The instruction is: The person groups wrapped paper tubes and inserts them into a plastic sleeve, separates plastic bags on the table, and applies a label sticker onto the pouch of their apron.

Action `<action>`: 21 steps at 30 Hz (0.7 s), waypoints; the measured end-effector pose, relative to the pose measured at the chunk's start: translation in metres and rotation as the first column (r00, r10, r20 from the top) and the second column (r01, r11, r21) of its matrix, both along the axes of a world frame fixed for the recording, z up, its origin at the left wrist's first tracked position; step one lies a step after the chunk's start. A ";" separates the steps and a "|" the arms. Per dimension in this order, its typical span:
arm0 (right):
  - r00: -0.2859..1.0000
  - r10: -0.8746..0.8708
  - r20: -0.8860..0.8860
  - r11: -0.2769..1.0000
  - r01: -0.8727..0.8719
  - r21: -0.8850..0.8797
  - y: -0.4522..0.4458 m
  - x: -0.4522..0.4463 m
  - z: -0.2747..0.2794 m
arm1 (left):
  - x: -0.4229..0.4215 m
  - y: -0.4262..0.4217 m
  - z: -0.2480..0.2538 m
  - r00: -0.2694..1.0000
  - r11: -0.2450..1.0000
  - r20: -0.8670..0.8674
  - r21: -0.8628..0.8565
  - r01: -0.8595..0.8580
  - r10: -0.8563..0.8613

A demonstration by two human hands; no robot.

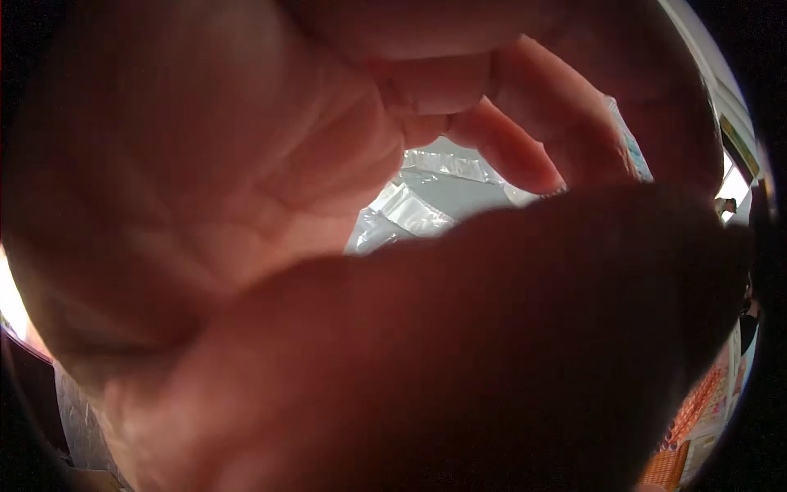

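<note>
My left hand point(270, 172) fills nearly the whole view, very close to the camera. Its creased palm is on the left side, and the fingers arch loosely over the top, bending down toward the right. A dark, blurred part that looks like the thumb crosses the bottom. Nothing shows inside the curl of the fingers, which leave a gap in the middle. Through that gap, farther off, appears crumpled clear plastic wrapping point(416, 211) against a pale grey surface point(455, 191). My right hand is not visible.
At the lower right edge are an orange-red mesh-like thing point(695, 408) and an orange basket-like piece point(668, 467). Bright light point(11, 297) enters at the left edge, above a grey surface point(78, 414). Most surroundings are hidden behind the hand.
</note>
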State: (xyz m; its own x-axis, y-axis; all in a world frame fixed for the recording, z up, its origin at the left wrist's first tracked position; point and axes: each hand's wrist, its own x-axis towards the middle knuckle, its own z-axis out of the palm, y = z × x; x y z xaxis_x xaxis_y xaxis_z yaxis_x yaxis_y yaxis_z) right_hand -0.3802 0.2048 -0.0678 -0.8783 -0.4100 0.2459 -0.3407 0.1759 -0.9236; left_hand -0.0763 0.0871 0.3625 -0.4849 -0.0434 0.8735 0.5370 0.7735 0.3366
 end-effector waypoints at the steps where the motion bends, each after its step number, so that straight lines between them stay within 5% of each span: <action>1: 1.000 -0.018 -0.010 1.000 0.017 -0.007 0.000 0.001 0.000 | 0.001 -0.001 -0.002 1.000 1.000 0.005 0.004 0.005 -0.005; 21: 0.998 0.027 0.064 0.998 -0.023 -0.063 0.003 -0.005 0.002 | 0.021 -0.019 -0.049 0.978 0.985 0.178 0.151 0.084 -0.111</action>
State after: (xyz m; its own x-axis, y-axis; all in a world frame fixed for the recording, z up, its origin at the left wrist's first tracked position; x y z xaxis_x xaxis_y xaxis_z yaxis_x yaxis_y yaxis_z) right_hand -0.3853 0.2076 -0.0660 -0.8830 -0.4175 0.2143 -0.2832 0.1098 -0.9528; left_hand -0.0557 0.0677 0.3137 -0.6456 -0.1048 0.7565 0.5258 0.6574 0.5398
